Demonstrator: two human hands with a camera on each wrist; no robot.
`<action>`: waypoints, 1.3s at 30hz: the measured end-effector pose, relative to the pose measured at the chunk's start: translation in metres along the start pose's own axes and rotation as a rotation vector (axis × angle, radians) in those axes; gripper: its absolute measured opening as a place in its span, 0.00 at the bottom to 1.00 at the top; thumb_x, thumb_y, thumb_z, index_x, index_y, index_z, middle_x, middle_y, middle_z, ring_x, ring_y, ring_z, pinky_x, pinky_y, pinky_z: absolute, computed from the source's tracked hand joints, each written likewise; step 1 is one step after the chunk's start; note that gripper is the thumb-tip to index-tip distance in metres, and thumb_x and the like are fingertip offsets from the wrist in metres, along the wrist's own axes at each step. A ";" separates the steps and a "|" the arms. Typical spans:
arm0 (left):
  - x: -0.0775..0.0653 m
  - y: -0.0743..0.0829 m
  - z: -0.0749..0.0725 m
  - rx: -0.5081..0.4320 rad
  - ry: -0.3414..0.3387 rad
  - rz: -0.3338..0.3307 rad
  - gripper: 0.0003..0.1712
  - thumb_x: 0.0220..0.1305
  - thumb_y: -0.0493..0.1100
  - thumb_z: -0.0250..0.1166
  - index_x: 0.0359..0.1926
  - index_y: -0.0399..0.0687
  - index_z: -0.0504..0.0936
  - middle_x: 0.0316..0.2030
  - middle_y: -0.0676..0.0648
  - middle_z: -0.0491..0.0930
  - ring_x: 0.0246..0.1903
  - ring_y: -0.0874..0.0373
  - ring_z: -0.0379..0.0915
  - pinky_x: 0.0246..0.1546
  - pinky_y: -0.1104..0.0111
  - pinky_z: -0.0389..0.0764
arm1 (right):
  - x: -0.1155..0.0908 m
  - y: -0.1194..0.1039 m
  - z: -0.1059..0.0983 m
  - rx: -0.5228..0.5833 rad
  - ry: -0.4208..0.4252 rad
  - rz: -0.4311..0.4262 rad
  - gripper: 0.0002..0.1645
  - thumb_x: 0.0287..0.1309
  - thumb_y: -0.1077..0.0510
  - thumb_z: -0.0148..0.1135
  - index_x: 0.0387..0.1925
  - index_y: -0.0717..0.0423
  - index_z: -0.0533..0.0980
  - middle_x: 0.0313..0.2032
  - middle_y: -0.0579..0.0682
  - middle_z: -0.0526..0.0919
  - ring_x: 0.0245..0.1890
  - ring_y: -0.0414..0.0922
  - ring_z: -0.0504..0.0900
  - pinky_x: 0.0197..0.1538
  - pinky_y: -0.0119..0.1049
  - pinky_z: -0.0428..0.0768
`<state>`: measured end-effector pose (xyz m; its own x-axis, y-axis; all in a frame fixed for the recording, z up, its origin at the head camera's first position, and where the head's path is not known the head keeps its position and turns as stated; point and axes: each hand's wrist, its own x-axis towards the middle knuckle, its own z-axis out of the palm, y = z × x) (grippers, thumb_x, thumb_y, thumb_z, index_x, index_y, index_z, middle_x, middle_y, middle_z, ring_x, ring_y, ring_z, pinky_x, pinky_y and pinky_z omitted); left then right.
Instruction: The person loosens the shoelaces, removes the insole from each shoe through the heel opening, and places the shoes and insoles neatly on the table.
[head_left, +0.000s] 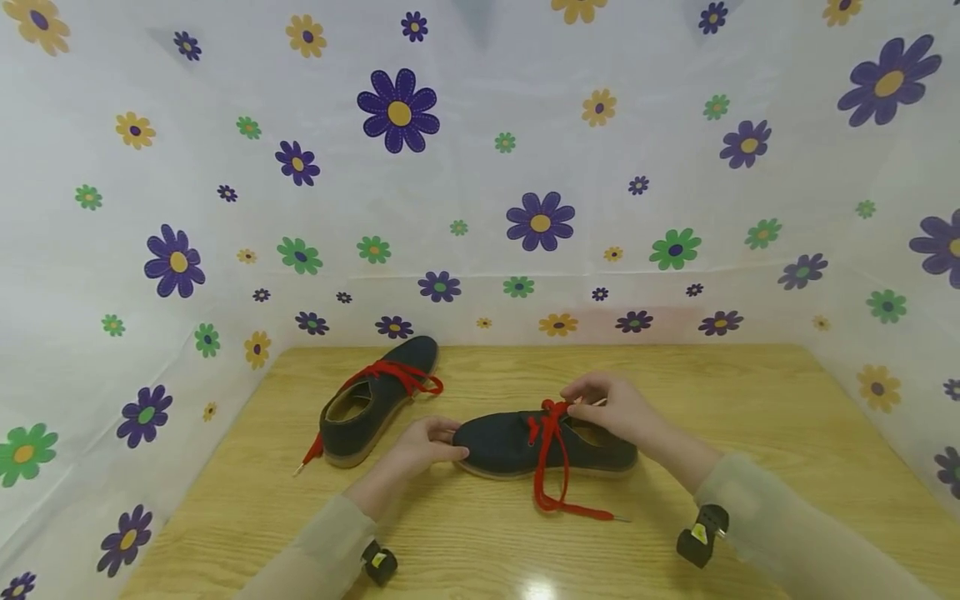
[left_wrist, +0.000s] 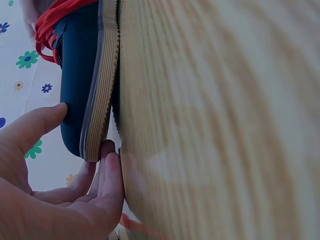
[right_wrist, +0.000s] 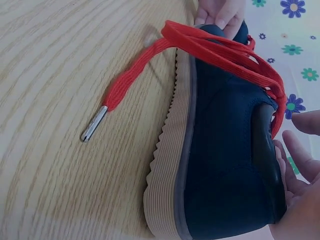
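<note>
Lacework looks to be the step in hand, on the near shoe [head_left: 491,442], which lies sole-down on the wooden table [head_left: 712,392], its toe toward the person's left. The left hand [head_left: 423,446] has that toe between thumb and fingers, thumb on the upper and fingertips against the front of the sole. The right hand [head_left: 618,408] bends over the shoe's opening, thumb and forefinger beside the knotted red lace [head_left: 551,433]; whether they pinch a strand or merely touch it, I cannot tell. (The right wrist view has some of those fingers partly hidden behind the collar, which settles nothing.) As I judge it, the next move calls for a fine fingertip grip on one strand or loop, with the toe kept steady.

The upper is dark navy, matte and smooth, rounded at the toe; the sole [right_wrist: 170,180] is pale tan, finely ribbed along its side and sawtoothed along its lower edge. The lace is broad, flat and woven, drooping over the near side into a trailing end with a shiny metal tip [right_wrist: 94,124]. A matching shoe [head_left: 375,429] sits farther left, with a second red lace [head_left: 390,367] across it. Behind hangs a white sheet [head_left: 480,183] printed with flowers.
</note>
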<state>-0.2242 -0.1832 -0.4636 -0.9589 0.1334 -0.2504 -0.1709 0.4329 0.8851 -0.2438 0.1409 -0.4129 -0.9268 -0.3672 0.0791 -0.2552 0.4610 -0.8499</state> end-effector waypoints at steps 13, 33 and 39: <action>0.000 -0.001 0.000 -0.036 0.014 -0.006 0.30 0.63 0.36 0.75 0.65 0.33 0.79 0.57 0.34 0.82 0.57 0.42 0.79 0.64 0.47 0.76 | 0.001 0.003 0.003 -0.112 0.002 -0.021 0.03 0.63 0.64 0.72 0.39 0.60 0.86 0.32 0.52 0.85 0.35 0.42 0.81 0.37 0.33 0.75; -0.004 0.003 0.000 -0.041 0.034 -0.019 0.29 0.63 0.36 0.75 0.64 0.34 0.79 0.55 0.35 0.82 0.56 0.43 0.79 0.64 0.45 0.75 | 0.003 0.005 0.003 -0.077 0.037 0.037 0.04 0.65 0.61 0.71 0.35 0.59 0.86 0.35 0.51 0.90 0.35 0.39 0.81 0.45 0.36 0.79; -0.005 0.002 0.000 -0.049 0.029 -0.016 0.29 0.63 0.36 0.75 0.64 0.34 0.79 0.55 0.35 0.82 0.55 0.43 0.79 0.63 0.46 0.75 | 0.000 0.004 0.003 0.032 0.030 0.059 0.06 0.66 0.63 0.69 0.38 0.64 0.85 0.39 0.53 0.90 0.37 0.38 0.80 0.46 0.35 0.79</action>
<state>-0.2192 -0.1830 -0.4609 -0.9620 0.1008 -0.2537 -0.1962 0.3906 0.8994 -0.2443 0.1408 -0.4180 -0.9480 -0.3153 0.0436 -0.1912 0.4546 -0.8699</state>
